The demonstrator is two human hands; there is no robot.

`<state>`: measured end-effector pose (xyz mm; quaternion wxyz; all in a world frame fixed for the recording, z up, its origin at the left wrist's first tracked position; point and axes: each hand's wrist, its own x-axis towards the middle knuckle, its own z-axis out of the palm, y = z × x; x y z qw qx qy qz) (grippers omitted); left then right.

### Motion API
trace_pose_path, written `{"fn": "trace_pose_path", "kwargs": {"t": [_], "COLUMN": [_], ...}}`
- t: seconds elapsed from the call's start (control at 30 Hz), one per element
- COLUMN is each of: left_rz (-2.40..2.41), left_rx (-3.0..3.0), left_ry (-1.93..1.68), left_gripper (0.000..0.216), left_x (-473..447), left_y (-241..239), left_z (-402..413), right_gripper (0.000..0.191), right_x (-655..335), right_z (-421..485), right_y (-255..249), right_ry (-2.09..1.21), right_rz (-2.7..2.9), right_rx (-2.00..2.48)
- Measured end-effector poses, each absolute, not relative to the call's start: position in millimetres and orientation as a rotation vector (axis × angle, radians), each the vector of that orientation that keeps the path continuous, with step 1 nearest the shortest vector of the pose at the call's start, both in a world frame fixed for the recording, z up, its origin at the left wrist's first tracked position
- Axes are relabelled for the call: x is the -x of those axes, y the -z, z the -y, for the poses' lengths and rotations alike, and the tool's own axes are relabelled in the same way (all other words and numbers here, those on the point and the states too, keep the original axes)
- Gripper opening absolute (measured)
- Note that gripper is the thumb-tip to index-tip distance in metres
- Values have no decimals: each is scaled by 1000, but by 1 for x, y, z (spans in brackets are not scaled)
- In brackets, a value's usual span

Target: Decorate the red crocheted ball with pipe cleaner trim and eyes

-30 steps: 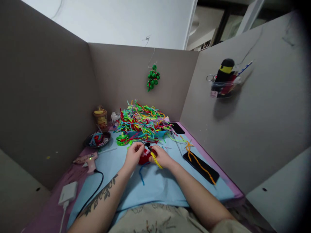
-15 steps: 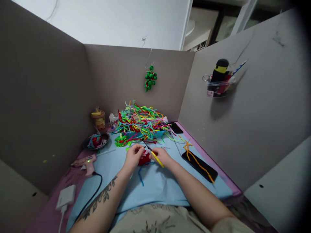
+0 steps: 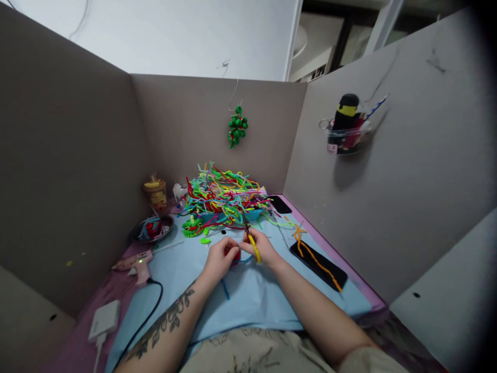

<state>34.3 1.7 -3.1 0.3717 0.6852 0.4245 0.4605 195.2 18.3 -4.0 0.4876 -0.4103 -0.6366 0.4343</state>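
Note:
My right hand (image 3: pixel 263 246) is closed round a pair of yellow-handled scissors (image 3: pixel 254 248), whose dark blades point up and away from me. Close beside it, my left hand (image 3: pixel 220 257) is pinched shut. Its fingertips meet those of the right hand at a tiny dark spot, too small to name. Partly covered by the left fingers is a red yarn piece (image 3: pixel 236 256); whether they grip it I cannot tell. A blue yarn strand (image 3: pixel 225 289) trails below on the light blue sheet (image 3: pixel 256 305). Just beyond lie green oval pieces (image 3: pixel 205 241) and a black oval (image 3: pixel 223 232).
A heap of coloured yarn (image 3: pixel 225 191) fills a blue tray at the back, with a green crocheted head (image 3: pixel 192 227) before it. On the left are a dark bowl (image 3: pixel 134 232), a glue gun (image 3: pixel 143 267) and a white adapter (image 3: pixel 104 319). A black phone-like slab (image 3: pixel 330 277) lies right.
The scissors have swung more upright in my right hand. My left hand has shifted slightly right and nearer me, covering more of the red yarn piece. The view has turned slightly.

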Motion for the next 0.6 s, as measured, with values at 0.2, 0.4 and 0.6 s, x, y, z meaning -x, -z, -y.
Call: {"fn": "trace_pose_path", "kwargs": {"t": [0.2,0.4,0.6], "left_rz": [-1100,-1199,-1131], "left_rx": [-1740,-1346,-1124], "left_ry": [-1187,-1480,-1483], "left_gripper": [9,22,37], "left_x": [-30,-6,-2], "left_y": [-4,-19,-17], "left_z": [-2,-16,-21], "right_gripper": [26,51,47], "right_x": [-199,-225,-262], "right_z": [-20,-34,-49], "right_y": [3,4,14], "right_ry": [-1049,-406,-138], "right_rz": [1622,1724,1916], "right_rx": [1035,1392,1740]}}
